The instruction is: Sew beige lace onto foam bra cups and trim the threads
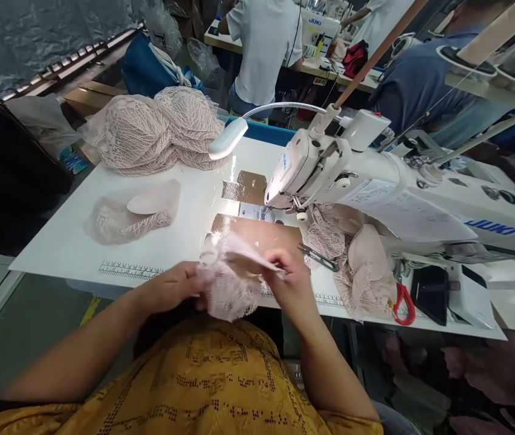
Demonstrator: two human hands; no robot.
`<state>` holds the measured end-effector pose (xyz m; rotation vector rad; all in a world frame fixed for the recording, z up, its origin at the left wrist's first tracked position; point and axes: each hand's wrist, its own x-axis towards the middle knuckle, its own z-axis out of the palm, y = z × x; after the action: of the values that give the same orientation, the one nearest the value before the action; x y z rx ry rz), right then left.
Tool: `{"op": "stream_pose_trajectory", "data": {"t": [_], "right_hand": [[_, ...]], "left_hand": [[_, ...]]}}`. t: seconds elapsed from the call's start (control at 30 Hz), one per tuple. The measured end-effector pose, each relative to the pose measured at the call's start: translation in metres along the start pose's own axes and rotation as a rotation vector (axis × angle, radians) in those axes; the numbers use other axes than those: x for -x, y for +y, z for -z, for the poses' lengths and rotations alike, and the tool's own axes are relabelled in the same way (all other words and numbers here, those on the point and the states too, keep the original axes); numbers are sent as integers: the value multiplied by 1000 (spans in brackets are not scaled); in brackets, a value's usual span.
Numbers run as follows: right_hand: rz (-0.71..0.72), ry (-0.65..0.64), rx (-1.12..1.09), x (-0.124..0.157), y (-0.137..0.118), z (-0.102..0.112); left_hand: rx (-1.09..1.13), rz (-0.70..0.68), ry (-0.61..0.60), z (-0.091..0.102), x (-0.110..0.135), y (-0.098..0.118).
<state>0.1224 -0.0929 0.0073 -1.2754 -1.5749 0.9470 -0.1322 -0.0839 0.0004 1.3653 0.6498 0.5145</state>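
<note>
Between my two hands, at the front edge of the table, hangs a pale pink lace bra cup [234, 284], slightly blurred. My left hand [180, 287] pinches its left side. At its upper right edge, my right hand [290, 281] grips the smooth fabric between thumb and fingers. Just beyond the piece stands a white sewing machine [294, 172], its needle area lit. A single lace cup piece [133, 211] lies flat on the left of the table. Thread snips [318, 257] rest right of the needle plate.
Stacked lace cups [158, 130] fill the table's back left, beneath a lamp [229, 138]. More lace pieces [361, 260] lie beside the machine, near red-handled scissors [403, 304] and a black phone [430, 293]. A person in a white shirt [264, 51] works beyond the table.
</note>
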Motion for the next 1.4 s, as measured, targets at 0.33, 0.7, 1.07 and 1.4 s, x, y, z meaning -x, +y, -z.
{"op": "stream_pose_trajectory", "data": {"t": [0.33,0.7,1.07,1.4], "right_hand": [[-293,-508,-425,0,18,-22],[-410,-150,-592,-14,12,-9],[-252,-175,-360,-18,29,0],[-254,29,-373,-15,26,-20]], "left_hand": [[-142,-135,145,-2,-29,3],[136,99,-57,14,-37,2],[247,68,172,-7,-50,-3],[1026,90,200,-41,-42,-16]]}}
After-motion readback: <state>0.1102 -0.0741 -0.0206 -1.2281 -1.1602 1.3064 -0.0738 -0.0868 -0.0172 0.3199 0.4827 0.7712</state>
